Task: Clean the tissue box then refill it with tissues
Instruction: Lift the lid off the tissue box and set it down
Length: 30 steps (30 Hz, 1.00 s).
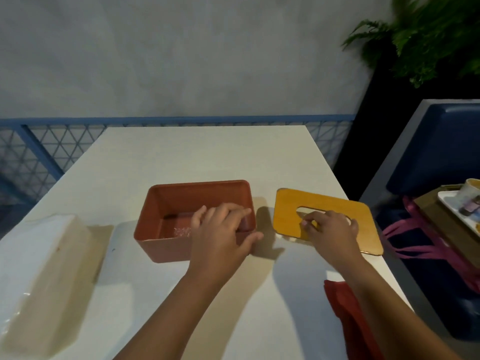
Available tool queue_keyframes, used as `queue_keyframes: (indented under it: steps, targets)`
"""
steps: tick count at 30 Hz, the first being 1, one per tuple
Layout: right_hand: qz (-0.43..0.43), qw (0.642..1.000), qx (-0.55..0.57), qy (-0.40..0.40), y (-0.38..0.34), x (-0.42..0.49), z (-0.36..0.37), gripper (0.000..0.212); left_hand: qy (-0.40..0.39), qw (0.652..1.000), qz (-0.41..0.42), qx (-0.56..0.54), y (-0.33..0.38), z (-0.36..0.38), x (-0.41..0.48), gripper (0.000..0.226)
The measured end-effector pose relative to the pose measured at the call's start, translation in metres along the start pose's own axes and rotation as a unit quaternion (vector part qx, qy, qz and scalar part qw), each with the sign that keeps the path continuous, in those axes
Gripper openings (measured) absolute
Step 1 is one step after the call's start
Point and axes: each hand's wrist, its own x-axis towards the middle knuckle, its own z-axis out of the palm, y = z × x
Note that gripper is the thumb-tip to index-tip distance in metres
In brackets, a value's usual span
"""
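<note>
Head view: my left hand (220, 229) clasps the right end wall of the open red tissue box (179, 219) at counter (207, 152) centre, fingers inside, thumb outside. At 3 o'clock of it, my right hand (330, 229) presses on the yellow lid (291, 203), fingertips curled at its slot; whether they pinch the edge, I cannot tell. Lid's near corner reaches the counter's right edge. Tissue pack (44, 268) lies at 8 o'clock, red cloth (342, 302) at 5. Far counter half lies open.

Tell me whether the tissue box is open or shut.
Open. The red-brown tissue box has no cover on it and looks empty; its yellow lid lies flat on the table beside it.
</note>
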Motion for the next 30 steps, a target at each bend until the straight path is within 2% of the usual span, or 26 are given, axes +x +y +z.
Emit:
queue_keyframes:
  steps: [3,5,11,15,20,30]
  targets:
    - [-0.02,0.999,-0.024,-0.014,0.007,0.003,0.009,0.023,-0.091,0.995,-0.012,0.025,0.015,0.01,0.0,0.051]
    - [-0.034,0.999,-0.039,-0.013,0.011,0.003,0.012,0.023,-0.096,0.994,-0.027,0.046,0.024,0.017,0.0,0.05]
    - [-0.05,0.995,-0.069,-0.058,0.018,0.0,0.02,0.032,0.001,0.999,-0.005,0.051,0.022,0.036,-0.001,0.015]
    - [-0.077,0.991,-0.09,-0.064,0.019,-0.003,0.017,0.034,0.02,0.998,-0.018,0.06,0.023,0.042,0.0,0.015]
    - [-0.099,0.987,-0.099,-0.073,0.02,-0.008,0.015,0.033,0.05,0.997,-0.01,0.056,0.025,0.041,0.001,0.034]
    - [-0.107,0.986,-0.086,-0.089,0.021,-0.013,0.012,0.037,0.078,0.996,0.011,0.043,0.034,0.036,-0.002,0.033]
